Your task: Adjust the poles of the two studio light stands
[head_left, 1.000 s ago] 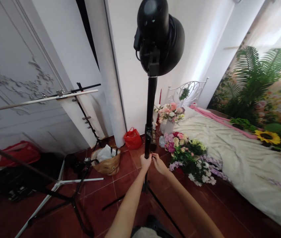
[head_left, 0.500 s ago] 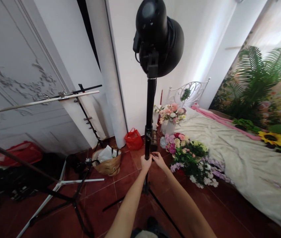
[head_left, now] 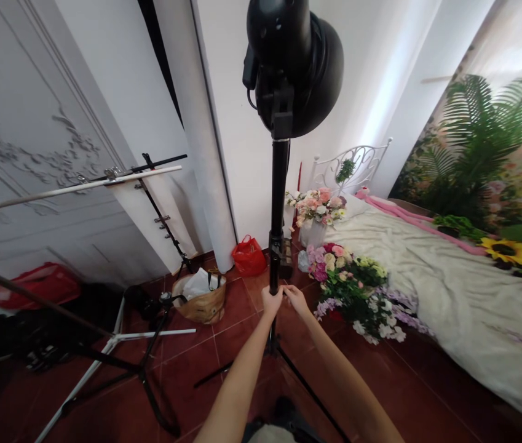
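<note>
A black light stand (head_left: 278, 203) rises upright in front of me, with a large black studio light (head_left: 295, 67) mounted on its top. My left hand (head_left: 272, 301) is wrapped round the pole at a lower joint. Close against the pole's right side, my right hand (head_left: 296, 298) has its fingertips pinched at the same joint, on what looks like the tightening knob; the fingers mostly hide it. Below my hands the stand's dark legs spread over the tiled floor.
A white-and-black tripod (head_left: 117, 338) stands at left, near a wicker basket (head_left: 203, 304) and a red bag (head_left: 248, 256). Artificial flowers (head_left: 353, 277) lie right of the stand, beside a bed with a cream cover (head_left: 454, 295). A white roll (head_left: 205, 135) leans behind.
The fingers of my right hand have closed in at the joint; before, they were slightly more spread. My left hand keeps its grip on the pole. The view has shifted slightly.
</note>
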`<state>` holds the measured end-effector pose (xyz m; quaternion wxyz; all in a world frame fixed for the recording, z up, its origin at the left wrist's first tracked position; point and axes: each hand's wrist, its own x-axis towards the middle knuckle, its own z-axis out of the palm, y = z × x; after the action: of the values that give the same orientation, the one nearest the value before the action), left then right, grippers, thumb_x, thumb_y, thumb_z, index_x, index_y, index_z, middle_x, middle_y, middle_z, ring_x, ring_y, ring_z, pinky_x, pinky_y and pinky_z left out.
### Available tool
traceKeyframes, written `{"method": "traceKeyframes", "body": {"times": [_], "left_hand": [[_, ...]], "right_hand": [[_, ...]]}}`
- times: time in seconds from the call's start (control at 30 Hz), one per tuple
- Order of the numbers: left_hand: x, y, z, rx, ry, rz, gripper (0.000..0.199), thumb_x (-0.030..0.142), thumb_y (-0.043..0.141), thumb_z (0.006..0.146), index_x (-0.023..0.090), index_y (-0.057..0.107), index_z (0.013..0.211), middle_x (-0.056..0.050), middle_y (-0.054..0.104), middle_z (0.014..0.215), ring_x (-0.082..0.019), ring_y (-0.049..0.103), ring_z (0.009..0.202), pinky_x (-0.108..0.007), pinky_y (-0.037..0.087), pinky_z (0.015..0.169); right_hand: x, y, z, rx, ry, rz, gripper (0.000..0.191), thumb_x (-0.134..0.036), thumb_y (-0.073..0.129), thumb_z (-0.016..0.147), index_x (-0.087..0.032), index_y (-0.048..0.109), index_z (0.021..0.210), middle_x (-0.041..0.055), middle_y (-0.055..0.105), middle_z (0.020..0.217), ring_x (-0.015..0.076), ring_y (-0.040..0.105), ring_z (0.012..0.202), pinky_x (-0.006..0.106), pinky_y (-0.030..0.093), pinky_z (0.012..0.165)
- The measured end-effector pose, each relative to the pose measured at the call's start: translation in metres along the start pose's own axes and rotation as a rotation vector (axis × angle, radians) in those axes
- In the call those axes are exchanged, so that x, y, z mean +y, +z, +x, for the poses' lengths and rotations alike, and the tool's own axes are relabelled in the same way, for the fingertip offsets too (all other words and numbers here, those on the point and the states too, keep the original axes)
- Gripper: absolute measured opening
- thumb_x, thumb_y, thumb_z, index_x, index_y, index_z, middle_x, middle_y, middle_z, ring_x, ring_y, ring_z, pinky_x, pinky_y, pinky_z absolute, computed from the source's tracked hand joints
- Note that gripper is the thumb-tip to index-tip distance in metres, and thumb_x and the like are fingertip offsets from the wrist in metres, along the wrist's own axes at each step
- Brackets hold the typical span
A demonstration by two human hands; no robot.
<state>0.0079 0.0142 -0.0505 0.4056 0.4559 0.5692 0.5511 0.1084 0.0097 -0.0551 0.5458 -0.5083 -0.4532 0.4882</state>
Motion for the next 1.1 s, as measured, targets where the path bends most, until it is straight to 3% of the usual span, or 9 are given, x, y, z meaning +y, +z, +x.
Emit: {"method": "traceKeyframes", "body": {"times": [0.23, 0.53, 0.73, 0.87, 1.1], "left_hand": [[0.001, -0.001, -0.001, -0.010, -0.003, -0.017, 0.027, 0.038, 0.063, 0.065, 0.014, 0.055, 0.055, -0.001, 0.054, 0.048, -0.012, 0.052, 0.047, -0.019, 0.038, 0.043], [0.004, 0.000, -0.003, 0.010, -0.005, 0.009, 0.027, 0.038, 0.063, 0.066, 0.013, 0.057, 0.055, -0.002, 0.055, 0.050, -0.012, 0.053, 0.048, -0.019, 0.038, 0.043], [0.003, -0.001, -0.004, 0.010, -0.006, 0.013, 0.026, 0.038, 0.064, 0.065, 0.014, 0.058, 0.057, 0.000, 0.054, 0.051, -0.011, 0.052, 0.048, -0.020, 0.038, 0.045], [0.003, -0.001, -0.004, 0.003, 0.008, 0.033, 0.025, 0.037, 0.063, 0.067, 0.014, 0.057, 0.058, 0.000, 0.053, 0.050, -0.011, 0.051, 0.048, -0.019, 0.037, 0.045], [0.000, -0.003, -0.004, -0.052, 0.006, 0.007, 0.027, 0.039, 0.061, 0.069, 0.013, 0.058, 0.060, 0.000, 0.053, 0.049, -0.011, 0.052, 0.048, -0.020, 0.039, 0.046]], "right_hand": [[-0.010, -0.020, -0.019, -0.173, -0.059, -0.151, 0.050, -0.057, 0.051, 0.075, -0.018, 0.061, 0.104, 0.0037, 0.064, 0.078, 0.0141, 0.056, 0.058, 0.024, 0.045, 0.048], [-0.007, -0.011, -0.024, -0.109, -0.177, -0.294, 0.044, -0.052, 0.037, 0.085, -0.021, 0.058, 0.108, 0.0050, 0.063, 0.088, 0.0204, 0.060, 0.082, 0.033, 0.051, 0.067], [-0.002, -0.004, -0.025, -0.043, -0.232, -0.324, 0.043, -0.050, 0.031, 0.088, -0.020, 0.058, 0.102, 0.0053, 0.060, 0.082, 0.0199, 0.059, 0.078, 0.034, 0.050, 0.069], [0.000, -0.001, -0.020, -0.007, -0.254, -0.333, 0.042, -0.054, 0.029, 0.088, -0.022, 0.056, 0.086, 0.0024, 0.054, 0.074, 0.0181, 0.056, 0.072, 0.032, 0.048, 0.068], [0.000, 0.008, -0.006, 0.039, -0.130, -0.191, 0.044, -0.062, 0.043, 0.078, -0.020, 0.049, 0.069, 0.0003, 0.051, 0.064, 0.0155, 0.049, 0.065, 0.025, 0.040, 0.058]]}}
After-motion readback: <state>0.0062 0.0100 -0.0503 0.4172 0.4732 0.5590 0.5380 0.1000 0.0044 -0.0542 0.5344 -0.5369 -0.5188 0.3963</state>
